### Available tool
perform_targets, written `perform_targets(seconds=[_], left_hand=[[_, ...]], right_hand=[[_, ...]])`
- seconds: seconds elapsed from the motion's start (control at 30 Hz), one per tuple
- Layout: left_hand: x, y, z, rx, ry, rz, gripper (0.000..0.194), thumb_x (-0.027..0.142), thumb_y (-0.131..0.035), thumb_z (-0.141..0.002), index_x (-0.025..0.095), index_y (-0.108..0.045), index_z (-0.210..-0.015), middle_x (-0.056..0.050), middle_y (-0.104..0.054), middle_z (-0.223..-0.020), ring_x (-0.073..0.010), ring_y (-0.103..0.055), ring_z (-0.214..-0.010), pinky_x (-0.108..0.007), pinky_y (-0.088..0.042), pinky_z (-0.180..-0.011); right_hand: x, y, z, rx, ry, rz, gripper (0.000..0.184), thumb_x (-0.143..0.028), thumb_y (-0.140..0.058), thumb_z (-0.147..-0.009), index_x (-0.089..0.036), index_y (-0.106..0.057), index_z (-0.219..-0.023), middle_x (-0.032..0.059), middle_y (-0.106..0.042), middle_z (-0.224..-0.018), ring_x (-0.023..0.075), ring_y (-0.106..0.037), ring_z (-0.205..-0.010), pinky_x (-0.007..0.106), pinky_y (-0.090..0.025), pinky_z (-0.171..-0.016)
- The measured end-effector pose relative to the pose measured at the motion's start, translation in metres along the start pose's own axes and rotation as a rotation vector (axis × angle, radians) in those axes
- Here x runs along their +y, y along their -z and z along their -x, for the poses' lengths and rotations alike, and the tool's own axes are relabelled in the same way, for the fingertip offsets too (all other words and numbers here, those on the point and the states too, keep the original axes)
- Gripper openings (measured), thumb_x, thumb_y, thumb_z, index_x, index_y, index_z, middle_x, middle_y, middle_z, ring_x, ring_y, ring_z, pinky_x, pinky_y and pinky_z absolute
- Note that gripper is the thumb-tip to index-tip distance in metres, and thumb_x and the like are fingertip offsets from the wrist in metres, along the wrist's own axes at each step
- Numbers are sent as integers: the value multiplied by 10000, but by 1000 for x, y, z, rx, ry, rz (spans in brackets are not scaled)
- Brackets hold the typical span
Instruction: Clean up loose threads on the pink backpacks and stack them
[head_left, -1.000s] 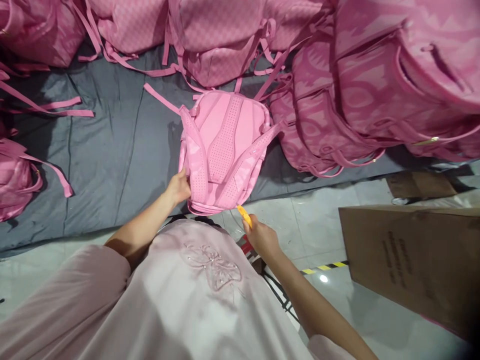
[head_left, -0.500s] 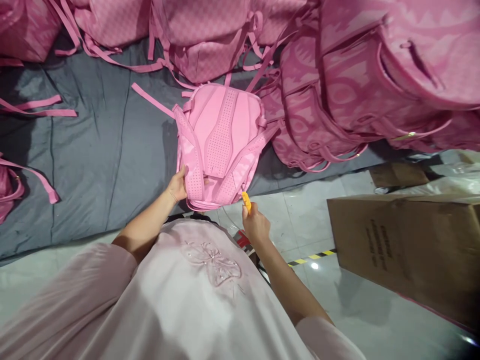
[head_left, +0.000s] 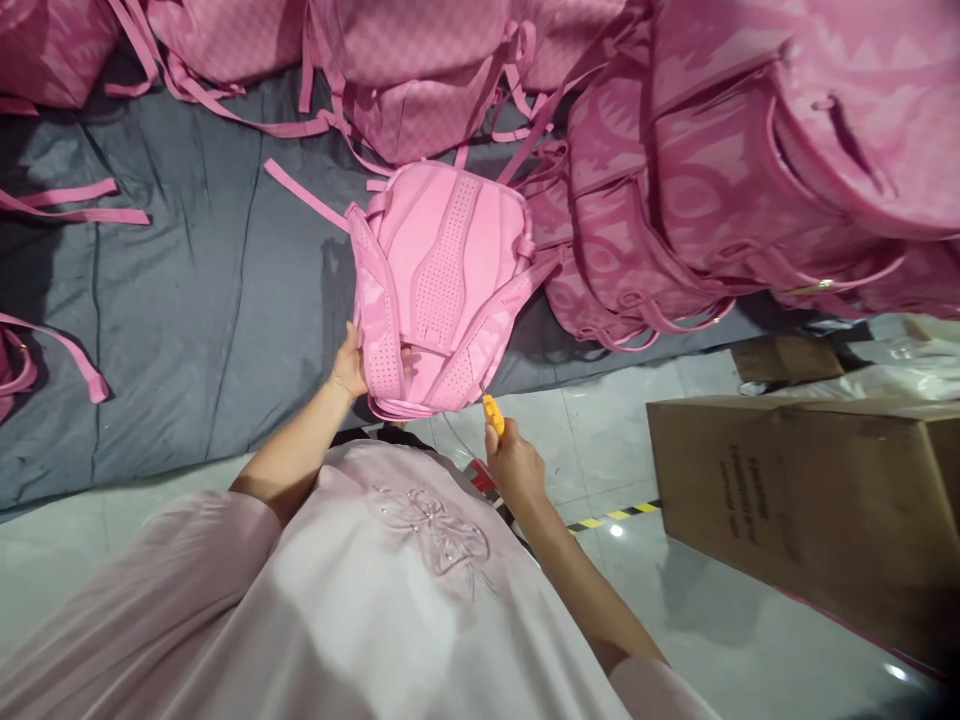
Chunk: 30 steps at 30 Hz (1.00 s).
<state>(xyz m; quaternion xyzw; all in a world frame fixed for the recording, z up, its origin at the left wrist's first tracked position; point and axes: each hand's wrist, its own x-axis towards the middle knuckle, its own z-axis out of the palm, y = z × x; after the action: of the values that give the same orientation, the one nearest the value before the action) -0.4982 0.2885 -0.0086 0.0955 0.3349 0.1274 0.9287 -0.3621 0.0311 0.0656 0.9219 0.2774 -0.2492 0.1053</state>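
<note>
A small pink backpack lies with its padded, perforated back panel facing up and its top end toward me. My left hand grips its near left side; the fingers pass beneath a shoulder strap, and their tips show past its inner edge. In my right hand is a yellow-handled tool with a thin dark tip. That tip is at the backpack's near right edge, close to the other strap; whether it touches the fabric I cannot tell.
Several pink backpacks line the far side of the grey-covered surface. Larger patterned ones crowd the right. A cardboard box stands on the tiled floor at right, near yellow-black tape. Loose straps lie at left.
The tool in my right hand has drawn back slightly toward me. My left hand has shifted a little up and left along the backpack, and its fingertips now show more.
</note>
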Motion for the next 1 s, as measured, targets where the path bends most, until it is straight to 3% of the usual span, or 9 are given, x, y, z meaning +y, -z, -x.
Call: perform_targets(seconds=[0.3,0.5,0.6,0.73,0.8,0.87,0.93,0.97,1.0], left_hand=[[6,3,-2,-46,-7,119,870,824,-283,-876,90,-661,-1146,-146,-761,-848,-296,-751,-903,-528,-519,-997],[0,-1,-1,-23,-6,115,722,743,-386,-911,114,-667,-1130,-122,-763,-849,-287,-752,-902,-528,-524,-992],[-5,-7,-1,-23,9,93,627,687,-467,-909,118,-677,-1070,-123,-760,-861,-289,-744,-947,-512,-521,-999],[-2,-13,-1,-64,12,1,553,643,-513,-901,127,-670,-1019,-123,-753,-907,-278,-740,-933,-493,-538,-968],[4,-14,5,-43,-10,-148,528,618,-566,-874,132,-662,-1056,-133,-745,-976,-290,-723,-994,-488,-537,-968],[9,-13,18,98,-118,-425,505,566,-613,-854,139,-647,-1122,-147,-726,-1075,-299,-689,-1086,-489,-518,-997],[6,-11,35,335,-397,-829,519,490,-635,-850,157,-599,-1246,-162,-672,-1238,-301,-611,-1226,-502,-461,-1072],[1,-10,42,407,-568,-1074,565,446,-643,-847,168,-550,-1330,-170,-610,-1352,-305,-537,-1319,-514,-408,-1123],[-7,-9,47,400,-723,-1341,634,397,-653,-840,180,-486,-1412,-172,-516,-1469,-308,-436,-1412,-524,-340,-1173]], right_hand=[[-3,-2,24,-3,-75,-136,290,-361,-387,-1050,-140,-549,-1146,51,-631,-762,148,-476,-611,260,-174,-554],[16,-13,97,-131,-108,-190,332,-398,-342,-1038,-180,-558,-1166,54,-659,-746,195,-591,-632,254,-280,-541],[0,-15,107,-252,9,-156,308,-417,-368,-1032,-203,-565,-1133,52,-683,-750,215,-635,-666,266,-295,-543],[-35,-15,81,-273,203,-30,266,-379,-410,-1030,-187,-556,-1142,82,-729,-849,210,-674,-709,277,-280,-550],[-42,-16,69,-241,137,64,287,-377,-377,-1043,-170,-549,-1143,102,-736,-875,218,-698,-752,275,-294,-561],[-42,-21,65,-222,52,105,312,-387,-339,-1054,-166,-541,-1140,104,-737,-871,230,-713,-796,274,-311,-575],[-40,-26,66,-242,51,70,316,-401,-332,-1056,-174,-536,-1139,96,-738,-879,235,-717,-827,275,-316,-581],[-40,-29,67,-258,72,39,315,-406,-332,-1056,-180,-535,-1141,93,-740,-891,234,-717,-836,275,-316,-584],[-41,-31,68,-270,96,7,318,-412,-331,-1056,-185,-534,-1147,92,-742,-905,232,-716,-845,274,-316,-588]])
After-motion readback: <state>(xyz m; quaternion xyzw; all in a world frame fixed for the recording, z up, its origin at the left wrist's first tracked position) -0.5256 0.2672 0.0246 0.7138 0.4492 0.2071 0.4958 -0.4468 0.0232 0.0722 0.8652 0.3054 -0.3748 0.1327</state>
